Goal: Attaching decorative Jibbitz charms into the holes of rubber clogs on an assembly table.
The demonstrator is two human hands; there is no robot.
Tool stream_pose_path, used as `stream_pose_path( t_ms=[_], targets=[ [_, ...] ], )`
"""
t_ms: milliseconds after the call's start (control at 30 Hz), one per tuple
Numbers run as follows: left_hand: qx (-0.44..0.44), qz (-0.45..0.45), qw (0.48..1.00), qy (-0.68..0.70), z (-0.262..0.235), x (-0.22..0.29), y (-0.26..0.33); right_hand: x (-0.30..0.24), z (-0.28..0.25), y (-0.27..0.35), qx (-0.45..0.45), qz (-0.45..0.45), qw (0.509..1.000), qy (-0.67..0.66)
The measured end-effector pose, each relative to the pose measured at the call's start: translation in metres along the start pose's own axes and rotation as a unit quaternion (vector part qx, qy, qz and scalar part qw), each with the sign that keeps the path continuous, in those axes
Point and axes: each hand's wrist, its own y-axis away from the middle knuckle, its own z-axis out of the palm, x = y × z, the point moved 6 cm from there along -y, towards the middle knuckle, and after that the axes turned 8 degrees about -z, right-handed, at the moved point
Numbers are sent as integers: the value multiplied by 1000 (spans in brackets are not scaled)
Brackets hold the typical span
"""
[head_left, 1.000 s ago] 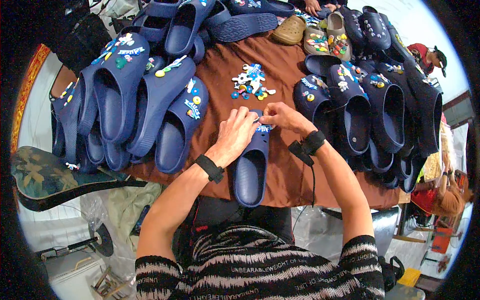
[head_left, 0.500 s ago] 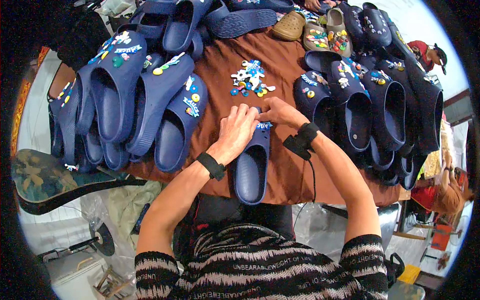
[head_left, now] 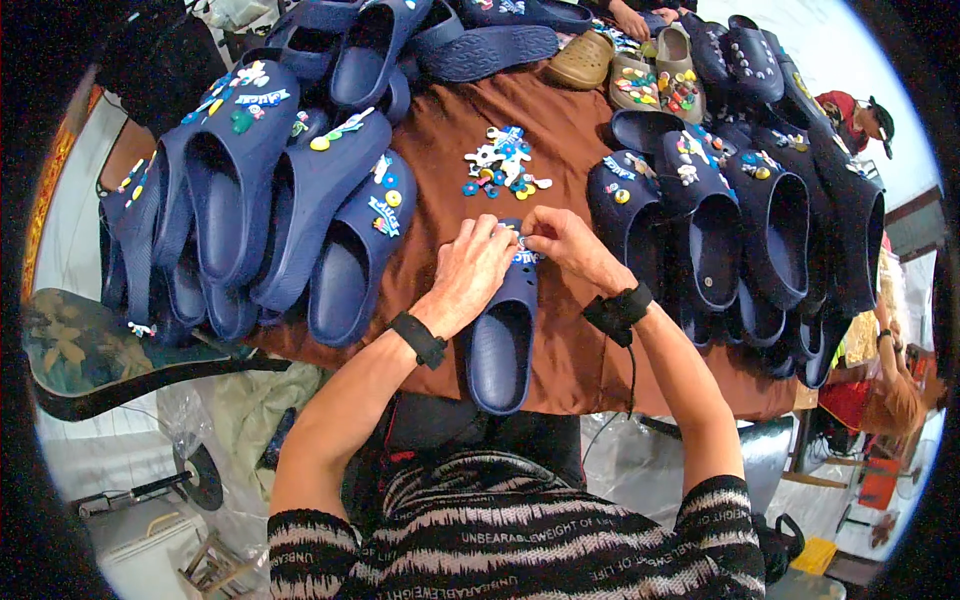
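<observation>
L hand (head_left: 470,268) grasps navy clog (head_left: 503,335) near toe, prob. to steady it, w/ R hand (head_left: 572,246) at charms (head_left: 523,256), can't tell if fingers grip one.

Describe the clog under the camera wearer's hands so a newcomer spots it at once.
Start from the brown cloth between the left heap and right heap of navy clogs. At its near edge, one navy clog points toe away from the wearer, left hand and right hand at that toe. Unlike its heaped neighbours, it lies alone.
</observation>
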Motion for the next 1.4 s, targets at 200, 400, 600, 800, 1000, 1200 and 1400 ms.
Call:
stream_pose_path(
  t_ms=[200, 400, 600, 800, 1000, 1200, 1400],
  targets=[
    [-17, -15, 1000, -7, 2, -1, 0, -34, -5, 0, -18, 16, 985, 172],
    [-11, -16, 1000, 19, 2, -2, 0, -25, -5, -2, -25, 44, 976, 214],
    [13, -26, 998, 55, -1, -7, 0, -29, -5, -8, -56, 60, 965, 250],
    [0, -28, 999, 41, 0, -7, 0, -39, 5, -9, -34, 13, 945, 325],
    [21, -9, 999, 45, 2, -7, 2, -34, -1, 4, -8, -10, 969, 249],
    [21, -11, 999, 42, 3, -6, 2, -28, -3, -5, -24, 73, 959, 274],
    [14, -15, 999, 43, 1, -6, 3, -40, 2, -9, -46, 92, 943, 317]
  ],
)
